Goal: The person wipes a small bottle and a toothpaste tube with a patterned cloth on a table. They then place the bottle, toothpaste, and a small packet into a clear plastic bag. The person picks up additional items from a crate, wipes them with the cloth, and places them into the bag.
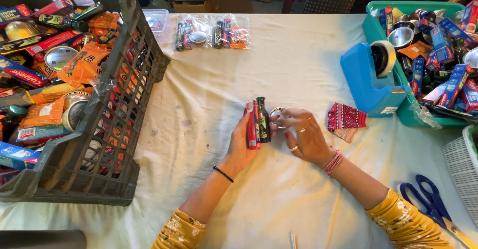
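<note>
Two hands – left hand [242, 144], right hand [303, 137]. One small dark bottle [262, 119], one red box [253, 125], one round tin [277, 113] between them. Two clear packed bags [189, 32] at the table's far edge. One blue tape dispenser [371, 82], one pair of blue scissors [433, 206], one red patterned pouch [345, 117]. One grey crate [124, 109], one teal bin [373, 27] – contents too many to count.

Warm, even light falls on my white table cloth [279, 70], with only soft shadows beside my hands. The picture is sharp at the centre and bends outward at the edges.
</note>
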